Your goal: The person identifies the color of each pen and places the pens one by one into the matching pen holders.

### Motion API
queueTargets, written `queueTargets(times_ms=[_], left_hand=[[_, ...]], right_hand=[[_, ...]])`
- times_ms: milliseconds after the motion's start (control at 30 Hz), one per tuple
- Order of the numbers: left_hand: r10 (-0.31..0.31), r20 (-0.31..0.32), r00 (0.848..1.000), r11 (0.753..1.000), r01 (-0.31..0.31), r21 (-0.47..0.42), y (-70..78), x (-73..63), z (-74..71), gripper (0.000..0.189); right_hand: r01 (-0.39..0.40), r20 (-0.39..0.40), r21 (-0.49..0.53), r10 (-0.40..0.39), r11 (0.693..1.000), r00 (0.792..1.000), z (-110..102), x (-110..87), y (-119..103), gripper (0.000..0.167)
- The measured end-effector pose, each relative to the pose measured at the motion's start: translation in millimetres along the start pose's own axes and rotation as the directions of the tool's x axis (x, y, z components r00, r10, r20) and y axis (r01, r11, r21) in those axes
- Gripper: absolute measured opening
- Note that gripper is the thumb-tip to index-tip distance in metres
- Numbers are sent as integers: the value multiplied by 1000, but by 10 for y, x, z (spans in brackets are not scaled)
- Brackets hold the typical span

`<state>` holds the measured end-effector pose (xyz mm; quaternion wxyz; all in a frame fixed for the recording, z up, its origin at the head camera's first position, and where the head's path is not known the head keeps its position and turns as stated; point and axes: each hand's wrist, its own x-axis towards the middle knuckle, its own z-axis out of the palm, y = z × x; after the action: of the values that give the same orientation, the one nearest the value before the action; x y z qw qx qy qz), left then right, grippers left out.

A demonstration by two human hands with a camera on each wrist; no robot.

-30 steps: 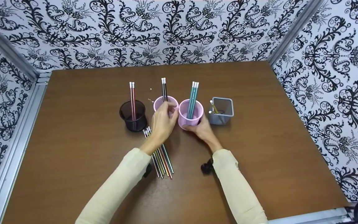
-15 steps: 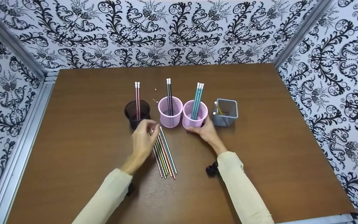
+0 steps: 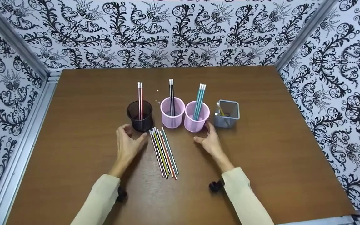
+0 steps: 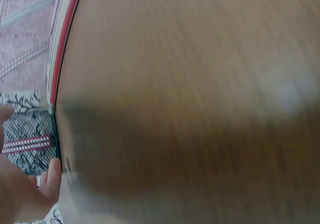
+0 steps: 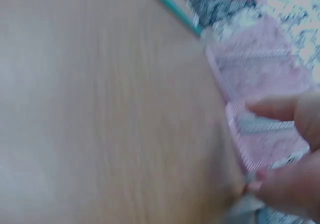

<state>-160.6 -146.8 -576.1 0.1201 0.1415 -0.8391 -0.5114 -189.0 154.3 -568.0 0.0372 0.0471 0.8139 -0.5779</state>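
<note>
My left hand [image 3: 128, 145] is at the front left of a black mesh pencil cup [image 3: 142, 122], thumb spread from the fingers, holding nothing. Two reddish pencils [image 3: 140, 100] stand in that cup. In the left wrist view, the fingers [image 4: 51, 181] come right up to the black cup [image 4: 27, 129]. At the right, my right hand [image 3: 210, 142] is beside the right pink mesh cup [image 3: 194, 125], its thumb apart from the wall and the index finger near its right side. Teal pencils [image 3: 199, 101] lean in this cup. Two black pencils [image 3: 171, 97] stand in the other pink cup [image 3: 172, 122].
Several loose pencils [image 3: 164, 153] lie in a bunch on the brown table [image 3: 261, 156], between my hands and in front of the cups. A grey square mesh holder [image 3: 227, 122] with a yellow pencil [image 3: 220, 109] stands at the right. Patterned walls [image 3: 155, 37] surround the table.
My left hand has left the black pencils in the left pink cup and moved left and nearer to the black cup, spreading its fingers. My right hand has let go of the right pink cup.
</note>
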Motion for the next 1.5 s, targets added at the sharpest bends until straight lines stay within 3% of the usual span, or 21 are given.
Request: queueTargets(times_ms=[133, 233, 367, 533, 633, 700, 767, 900, 1100, 1300, 1400, 1500], left_hand=[[-33, 94, 995, 999, 35, -21, -11, 89, -61, 96], [-39, 149, 988, 999, 44, -28, -5, 176, -98, 107], [-12, 202, 979, 998, 24, -61, 10, 289, -104, 111], [15, 210, 977, 994, 8, -108, 41, 383, -71, 109], [31, 209, 978, 995, -11, -95, 49, 423, -50, 112], [43, 216, 975, 995, -23, -93, 53, 449, -38, 114], [54, 224, 973, 993, -29, -113, 55, 478, -20, 115], [77, 223, 972, 985, -39, -170, 55, 539, 28, 116], [69, 174, 982, 981, -35, -192, 77, 581, 81, 113], [36, 187, 982, 998, -26, -53, 87, 616, 71, 102], [31, 203, 979, 999, -24, -39, 99, 632, 65, 96], [24, 204, 979, 999, -14, -49, 96, 633, 66, 93]], right_hand=[[-107, 11, 18, 107, 994, 994, 15, -206, -133, 87], [-116, 47, 18, 115, 993, 992, 70, -357, -205, 77], [-84, 112, 41, 79, 996, 991, 174, -553, -300, 56], [-23, 182, -33, 29, 999, 983, 332, -745, -423, 34], [85, 180, -108, -65, 990, 982, 480, -833, -454, 28], [188, 179, -176, -157, 966, 971, 604, -876, -456, 25], [296, 184, -260, -254, 919, 950, 734, -904, -449, 22], [393, 216, -384, -333, 835, 918, 955, -925, -456, 20], [373, 226, -461, -300, 805, 927, 1183, -907, -480, 17], [365, 192, -526, -311, 768, 931, 1340, -914, -473, 22], [352, 157, -589, -324, 728, 933, 1385, -929, -472, 27], [343, 128, -664, -352, 665, 927, 1428, -932, -473, 31]])
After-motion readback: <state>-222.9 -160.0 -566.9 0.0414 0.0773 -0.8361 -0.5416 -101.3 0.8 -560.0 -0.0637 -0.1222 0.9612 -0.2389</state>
